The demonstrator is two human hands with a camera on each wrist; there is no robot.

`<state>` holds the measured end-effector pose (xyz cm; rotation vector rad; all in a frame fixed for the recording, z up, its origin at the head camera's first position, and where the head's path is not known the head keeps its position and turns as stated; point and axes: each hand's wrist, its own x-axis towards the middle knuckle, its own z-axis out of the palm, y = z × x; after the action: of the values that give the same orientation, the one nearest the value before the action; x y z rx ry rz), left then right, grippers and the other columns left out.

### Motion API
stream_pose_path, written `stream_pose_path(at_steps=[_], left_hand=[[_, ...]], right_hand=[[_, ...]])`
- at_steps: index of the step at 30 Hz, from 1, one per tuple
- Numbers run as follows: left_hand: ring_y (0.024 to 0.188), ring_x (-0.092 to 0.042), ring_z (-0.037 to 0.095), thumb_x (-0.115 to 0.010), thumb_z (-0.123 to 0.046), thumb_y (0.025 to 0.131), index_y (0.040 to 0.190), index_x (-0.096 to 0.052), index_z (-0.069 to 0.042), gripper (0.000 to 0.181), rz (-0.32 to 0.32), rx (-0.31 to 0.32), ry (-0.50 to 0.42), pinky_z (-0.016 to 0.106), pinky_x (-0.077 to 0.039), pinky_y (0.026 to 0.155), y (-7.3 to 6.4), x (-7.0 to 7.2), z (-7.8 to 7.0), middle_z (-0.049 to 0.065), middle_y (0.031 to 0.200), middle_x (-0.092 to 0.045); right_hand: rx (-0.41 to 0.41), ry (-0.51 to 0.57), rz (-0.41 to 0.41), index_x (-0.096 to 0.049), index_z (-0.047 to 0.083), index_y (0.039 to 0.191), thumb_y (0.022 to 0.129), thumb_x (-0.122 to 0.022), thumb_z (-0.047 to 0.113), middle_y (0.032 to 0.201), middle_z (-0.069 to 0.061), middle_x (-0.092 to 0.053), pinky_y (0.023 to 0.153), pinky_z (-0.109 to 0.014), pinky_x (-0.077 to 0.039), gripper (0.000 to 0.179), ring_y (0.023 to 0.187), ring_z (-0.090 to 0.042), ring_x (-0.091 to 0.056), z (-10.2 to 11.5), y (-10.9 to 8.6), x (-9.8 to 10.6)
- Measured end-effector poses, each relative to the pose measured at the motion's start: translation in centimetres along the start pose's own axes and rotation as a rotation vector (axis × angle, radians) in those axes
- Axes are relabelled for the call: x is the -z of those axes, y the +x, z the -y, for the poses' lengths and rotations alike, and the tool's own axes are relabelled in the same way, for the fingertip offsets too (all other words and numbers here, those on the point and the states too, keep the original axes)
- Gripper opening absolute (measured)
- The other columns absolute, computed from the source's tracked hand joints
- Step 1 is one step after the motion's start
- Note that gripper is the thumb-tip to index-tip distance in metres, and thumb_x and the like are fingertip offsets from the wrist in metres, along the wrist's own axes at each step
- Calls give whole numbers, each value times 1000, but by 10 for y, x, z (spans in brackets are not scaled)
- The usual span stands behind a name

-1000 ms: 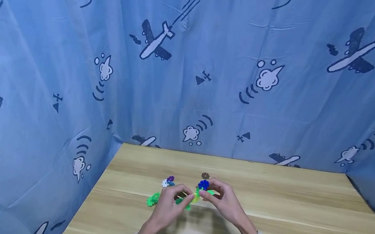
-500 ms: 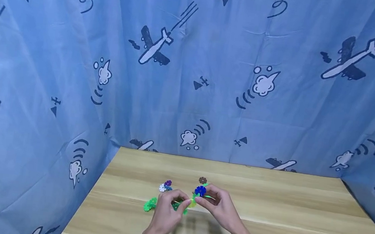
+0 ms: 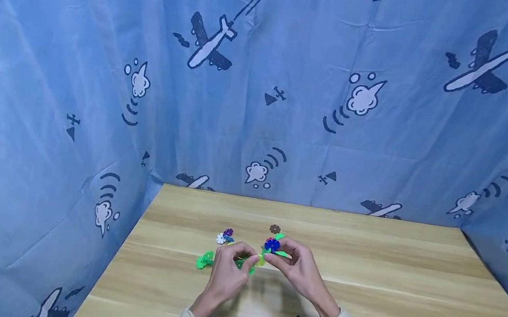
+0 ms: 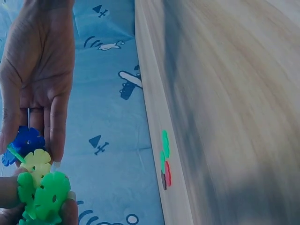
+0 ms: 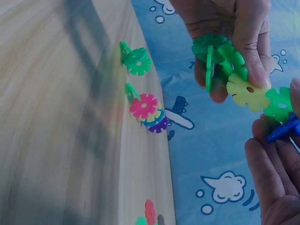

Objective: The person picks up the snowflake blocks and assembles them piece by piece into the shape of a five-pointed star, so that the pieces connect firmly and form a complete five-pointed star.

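A joined chain of flower-shaped interlocking plastic discs spans both hands above the table. My left hand (image 3: pixel 228 273) pinches its green discs (image 5: pixel 232 61) between thumb and fingers. In the middle of the chain sits a yellow disc (image 5: pixel 247 91), slotted into a light green disc (image 5: pixel 279 103). At the other end my right hand (image 3: pixel 301 269) pinches the chain by that light green disc and a dark blue disc (image 4: pixel 28 140). The fingertips of the two hands are close together around the yellow disc.
On the wooden table (image 3: pixel 393 258), loose or joined discs lie beyond the hands: a green group (image 3: pixel 205 259) at left, a white disc (image 3: pixel 221 238) beside a purple one (image 3: pixel 229 232), and a brown disc (image 3: pixel 275 229). A blue patterned curtain (image 3: pixel 310 81) borders the table.
Both hands keep their pinch on the disc chain and have come slightly nearer the person. More of the red and green discs behind the blue disc shows. The head view has tilted a little.
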<state>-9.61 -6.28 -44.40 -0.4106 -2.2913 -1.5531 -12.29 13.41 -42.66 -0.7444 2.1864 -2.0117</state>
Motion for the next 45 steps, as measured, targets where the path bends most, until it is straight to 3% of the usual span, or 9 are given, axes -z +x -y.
stream_pose_path(at_steps=[9,16,19,23,29,36,41,45], left_hand=[[77,-71,10,-80,-10,89,89,-77,-10,4,-4,-15,-34,23,-58,76,14,0,-5,3,85,-79],[77,-73,11,-80,-12,90,90,-77,-8,5,-18,52,-90,23,-59,77,13,-1,-5,5,86,-79],[77,-73,11,-81,-11,89,89,-77,-7,5,-32,52,-80,23,-59,76,12,-2,-5,5,86,-79],[75,-72,12,-81,-7,87,88,-77,-5,4,-43,-3,-17,24,-60,74,11,-3,-6,6,84,-79],[75,-73,13,-80,-2,86,86,-76,-8,7,-53,-50,48,28,-61,73,9,-3,-7,5,82,-79],[76,-73,14,-79,-1,87,87,-76,-8,7,-65,-15,-14,26,-61,75,3,-4,-6,6,83,-79],[77,-73,14,-79,-2,87,88,-76,-6,5,-49,-39,6,24,-61,76,1,-4,-4,7,84,-79],[78,-74,15,-79,-4,88,89,-76,-4,3,-50,-16,-9,25,-61,78,-1,-5,-5,8,85,-79]], right_hand=[[41,-11,-33,-69,-1,109,94,-76,4,114,-26,-73,88,-30,-64,18,103,-7,-74,4,9,5],[34,-9,-50,-70,0,109,94,-76,5,115,-15,-75,89,-31,-63,17,105,-8,-74,4,8,4],[39,-18,-43,-70,0,109,94,-76,5,115,-19,-74,90,-31,-63,17,104,-7,-74,3,7,3],[40,-32,-23,-70,0,109,93,-76,3,116,-24,-74,90,-30,-63,17,104,-7,-74,3,6,4],[53,-82,-33,-72,3,107,93,-78,5,116,-21,-74,90,-29,-63,16,105,-7,-74,3,4,3],[62,-60,-50,-71,2,104,92,-77,4,117,-27,-73,89,-29,-63,14,105,-7,-74,3,2,-2],[28,-34,-26,-69,0,107,94,-75,4,115,-29,-73,87,-28,-64,15,101,-6,-74,2,1,0],[24,-13,-27,-68,-2,108,95,-75,3,116,-32,-71,85,-29,-64,16,103,-6,-75,-1,0,0]])
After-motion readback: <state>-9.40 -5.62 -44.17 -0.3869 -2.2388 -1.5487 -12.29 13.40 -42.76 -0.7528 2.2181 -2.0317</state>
